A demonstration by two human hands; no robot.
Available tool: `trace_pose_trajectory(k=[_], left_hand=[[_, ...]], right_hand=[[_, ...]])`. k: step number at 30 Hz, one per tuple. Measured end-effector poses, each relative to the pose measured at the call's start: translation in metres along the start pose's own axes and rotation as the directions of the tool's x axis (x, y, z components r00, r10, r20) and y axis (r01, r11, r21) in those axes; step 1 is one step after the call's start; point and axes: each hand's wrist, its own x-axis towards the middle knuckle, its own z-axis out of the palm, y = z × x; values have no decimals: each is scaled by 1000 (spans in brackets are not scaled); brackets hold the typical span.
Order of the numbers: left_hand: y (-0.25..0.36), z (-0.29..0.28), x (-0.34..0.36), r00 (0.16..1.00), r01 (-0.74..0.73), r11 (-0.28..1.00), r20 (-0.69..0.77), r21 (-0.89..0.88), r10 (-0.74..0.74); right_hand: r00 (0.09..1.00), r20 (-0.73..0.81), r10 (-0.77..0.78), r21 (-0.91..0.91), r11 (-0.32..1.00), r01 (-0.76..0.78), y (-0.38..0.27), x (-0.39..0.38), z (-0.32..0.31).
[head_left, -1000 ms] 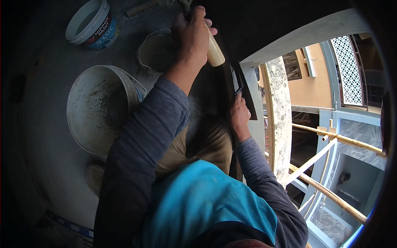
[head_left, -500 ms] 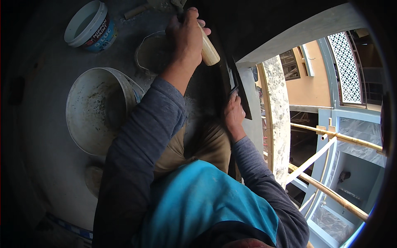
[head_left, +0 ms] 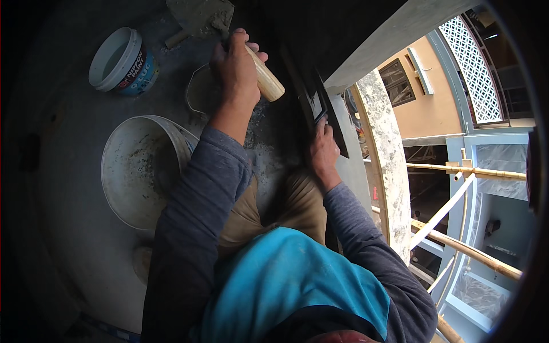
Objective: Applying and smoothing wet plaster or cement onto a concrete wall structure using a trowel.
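Note:
My left hand (head_left: 237, 71) is closed round the thick wooden handle (head_left: 266, 77) of a trowel. Its metal neck runs up to a grey, mortar-smeared blade (head_left: 200, 12), though where the blade ends is hard to make out in the dark. My right hand (head_left: 325, 150) grips a plastering float (head_left: 333, 117) by its handle. The float's long dark plate lies along the shaded surface beside the pale wall edge (head_left: 354, 140); whether it touches is unclear.
A white paint bucket (head_left: 117, 60) stands at the far left. A bigger dirty bucket (head_left: 123, 177) sits left of my forearm, with a round container (head_left: 197, 94) beyond it. A short stick-like handle (head_left: 176, 39) shows far left. Bamboo poles (head_left: 492, 171) and buildings lie beyond the opening at right.
The view has shifted, so the buckets appear lower. My left hand with the trowel has moved left and slightly nearer. My right hand stays on the float, almost in the same place.

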Motion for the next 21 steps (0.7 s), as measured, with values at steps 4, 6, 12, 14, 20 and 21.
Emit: trace_pose_trajectory(k=[4,6,12,14,20,21], left_hand=[[-3,10,-1,999,30,999,16,-13,-29],[-5,7,0,999,51,998,9,26,-51],[-12,-8,17,1000,22,993,-10,120,-21],[-10,-7,18,999,29,991,-27,133,-26],[-16,-8,21,999,45,986,-14,162,-43],[-18,-7,19,998,58,985,-3,162,-58]], right_hand=[[993,115,4,-71,997,4,12,-13,13],[991,110,72,-51,996,-67,16,-14,16],[985,-156,-79,561,813,154,4,-51,-40],[976,-216,40,756,640,141,3,-74,-31],[762,416,495,906,-301,-299,6,-65,17],[735,491,468,836,-491,-245,2,-52,24]])
